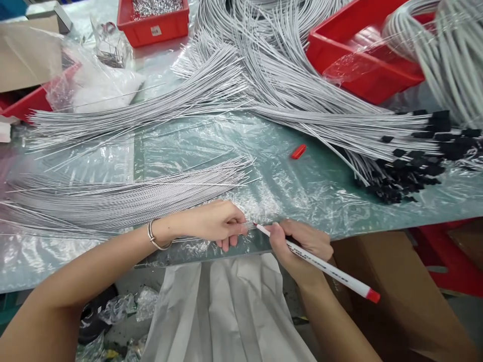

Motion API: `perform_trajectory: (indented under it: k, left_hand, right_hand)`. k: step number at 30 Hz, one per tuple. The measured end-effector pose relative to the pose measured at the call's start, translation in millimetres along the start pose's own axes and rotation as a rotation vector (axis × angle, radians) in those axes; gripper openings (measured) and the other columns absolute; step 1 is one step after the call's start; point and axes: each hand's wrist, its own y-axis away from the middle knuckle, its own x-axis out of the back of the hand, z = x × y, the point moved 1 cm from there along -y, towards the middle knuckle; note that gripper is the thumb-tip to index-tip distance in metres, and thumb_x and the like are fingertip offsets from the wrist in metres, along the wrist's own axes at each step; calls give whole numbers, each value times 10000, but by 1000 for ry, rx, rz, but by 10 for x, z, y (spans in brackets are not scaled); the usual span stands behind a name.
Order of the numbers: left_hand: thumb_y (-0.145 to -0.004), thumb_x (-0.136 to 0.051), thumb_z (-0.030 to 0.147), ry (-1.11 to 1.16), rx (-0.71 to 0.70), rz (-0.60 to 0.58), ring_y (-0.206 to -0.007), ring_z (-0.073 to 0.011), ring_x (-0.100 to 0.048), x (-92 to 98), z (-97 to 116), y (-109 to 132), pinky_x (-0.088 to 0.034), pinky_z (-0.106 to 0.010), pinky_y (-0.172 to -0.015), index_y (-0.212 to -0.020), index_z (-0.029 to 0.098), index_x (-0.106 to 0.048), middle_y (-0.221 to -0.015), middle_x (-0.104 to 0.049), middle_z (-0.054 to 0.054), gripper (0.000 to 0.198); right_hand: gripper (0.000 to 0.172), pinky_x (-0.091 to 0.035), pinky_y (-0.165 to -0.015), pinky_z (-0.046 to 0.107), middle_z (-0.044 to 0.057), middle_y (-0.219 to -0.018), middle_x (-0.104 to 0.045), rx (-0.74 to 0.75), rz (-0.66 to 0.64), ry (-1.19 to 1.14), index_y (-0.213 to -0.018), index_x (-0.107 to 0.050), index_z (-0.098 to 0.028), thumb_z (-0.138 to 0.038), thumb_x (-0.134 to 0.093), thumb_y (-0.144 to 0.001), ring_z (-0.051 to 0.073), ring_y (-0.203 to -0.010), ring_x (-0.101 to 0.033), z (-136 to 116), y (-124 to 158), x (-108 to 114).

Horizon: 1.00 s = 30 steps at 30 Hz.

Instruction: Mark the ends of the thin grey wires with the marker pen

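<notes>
My left hand [221, 222], with a metal bracelet at its wrist, pinches the ends of a few thin grey wires near the table's front edge. Between the fingers of my right hand [298, 242] is a white marker [328, 269] with a red end; its tip touches or nearly touches the wire ends beside my left fingertips. A bundle of grey wires [124, 201] lies behind and left of my left hand. The red marker cap [298, 151] rests on the plastic-covered table [279, 186], behind my right hand.
Another wire bundle [151, 108] lies farther back. At the right, many wires end in black connectors [405, 171]. Red bins stand at the back centre [153, 31], back right [362, 75] and far left [30, 103]. A cardboard box [396, 286] is below the table at the right.
</notes>
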Motion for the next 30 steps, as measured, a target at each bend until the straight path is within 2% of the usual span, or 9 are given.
perform_trajectory:
  k: [4,11,17,20,23,25,27,29,30]
  left_hand:
    - [-928,-452,356,-4,-7,1,-541,-102,-626,0,-6,1,-491,-181,-497,-760,126,-571,-695,-655,-38,309]
    - [-928,-449,359,-7,-11,3,-554,-116,-638,-7,-20,1,-498,-186,-492,-719,137,-548,-683,-651,-35,321]
    - [-917,-465,352,-2,-25,17,-530,-117,-631,-13,-37,-6,-487,-186,-478,-697,137,-544,-667,-649,-38,318]
    - [-920,-459,382,10,-26,17,-527,-116,-629,-16,-88,-26,-479,-185,-472,-703,141,-538,-658,-640,-30,334]
    - [-938,-421,396,-18,-35,16,-536,-105,-627,-34,-87,7,-470,-181,-487,-716,144,-528,-689,-651,-32,352]
    - [-955,-389,338,-196,-82,83,-541,-102,-615,-69,-11,94,-452,-186,-504,-706,147,-518,-674,-651,-33,340]
    - [-945,-387,238,-555,-143,266,-528,-122,-585,-134,134,231,-415,-217,-495,-715,147,-523,-615,-624,-36,282]
    - [-905,-416,147,-913,-245,472,-522,-147,-546,-240,327,375,-374,-250,-474,-777,140,-542,-599,-603,-42,179]
    - [-889,-426,117,-1014,-320,529,-540,-150,-534,-306,429,428,-368,-256,-475,-818,136,-547,-628,-608,-45,141]
  right_hand:
    - [290,-284,-404,251,-57,-416,-375,18,9,-1,-533,-495,-202,-97,-552,-797,82,-379,-332,3,-2,2]
    - [256,-325,-414,252,-47,-439,-443,30,-6,-23,-565,-528,-198,-66,-558,-782,84,-386,-402,35,39,6]
    - [293,-311,-405,255,-50,-422,-425,31,-37,-79,-524,-512,-200,-67,-557,-781,83,-374,-383,33,23,25]
    - [275,-332,-405,249,-39,-433,-476,-78,-13,-145,-551,-583,-193,-104,-556,-810,95,-385,-432,58,12,48]
    - [229,-362,-382,235,-19,-475,-560,-247,116,-316,-690,-663,-189,-254,-539,-871,111,-391,-483,111,4,68]
    - [306,-368,-347,227,-9,-509,-611,-335,194,-514,-890,-673,-193,-404,-452,-916,113,-355,-477,140,-4,73]
    - [377,-368,-327,224,-11,-516,-631,-406,210,-658,-1042,-632,-204,-461,-377,-937,108,-310,-455,141,-10,73]
    - [308,-373,-332,223,-19,-491,-612,-462,143,-632,-1001,-650,-206,-418,-440,-924,108,-304,-459,105,-4,67]
    - [262,-371,-338,227,-18,-487,-602,-466,96,-566,-947,-671,-212,-400,-495,-899,115,-321,-475,76,4,64]
